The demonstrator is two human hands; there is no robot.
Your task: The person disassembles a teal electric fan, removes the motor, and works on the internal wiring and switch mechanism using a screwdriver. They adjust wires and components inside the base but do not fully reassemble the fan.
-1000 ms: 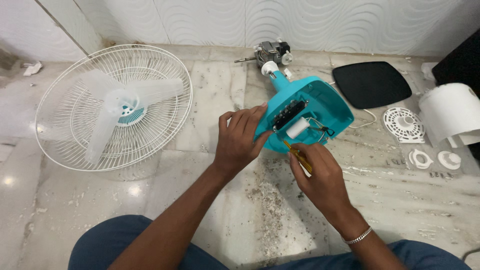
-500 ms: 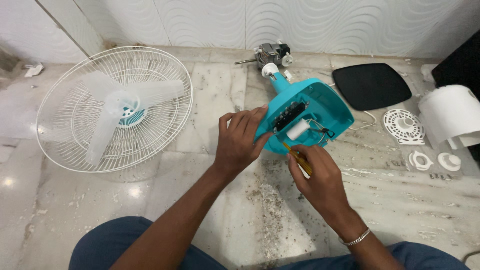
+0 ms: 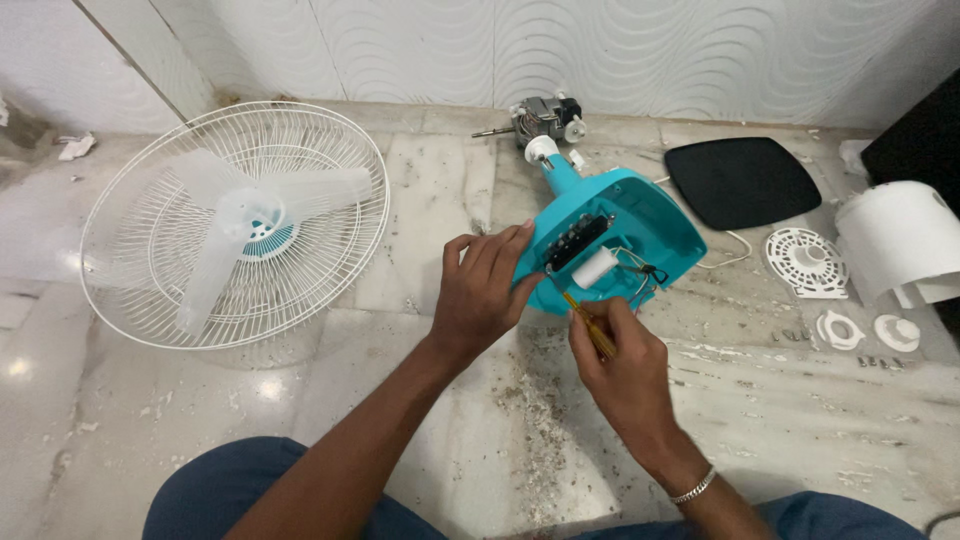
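the left hand (image 3: 480, 290) is clamped on the edge of the tilted turquoise fan base (image 3: 640, 215) on the marble floor (image 3: 420, 200), the right hand (image 3: 625, 370) closed on a yellow screwdriver (image 3: 585, 322) whose tip could slip onto the loose wires (image 3: 645, 275) inside.

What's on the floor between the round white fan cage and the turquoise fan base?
Only bare marble floor separates fan cage and turquoise base, plus the left hand gripping the base's edge, in the head view.

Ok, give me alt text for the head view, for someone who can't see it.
Left hand steadies an open turquoise fan base on a marble floor while the right hand works a yellow-handled screwdriver into it. White fan guard lies left, motor behind.
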